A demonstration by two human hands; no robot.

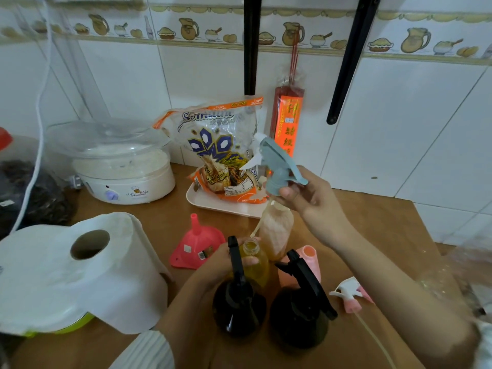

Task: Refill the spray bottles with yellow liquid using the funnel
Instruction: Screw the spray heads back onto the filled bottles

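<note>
My right hand holds a blue and white spray head up above the table, its thin tube hanging down toward an open clear bottle of yellow liquid. My left hand grips that bottle around its body. Behind it stands a frosted bottle of pale orange liquid. The pink funnel lies upside down on the table to the left. Two dark spray bottles with black heads stand at the front. A pink bottle stands open behind the right one.
A pink and white spray head lies at the right. A big paper roll sits at the left, a white steamer behind it. A rice bag on a white tray and red incense sticks stand by the tiled wall.
</note>
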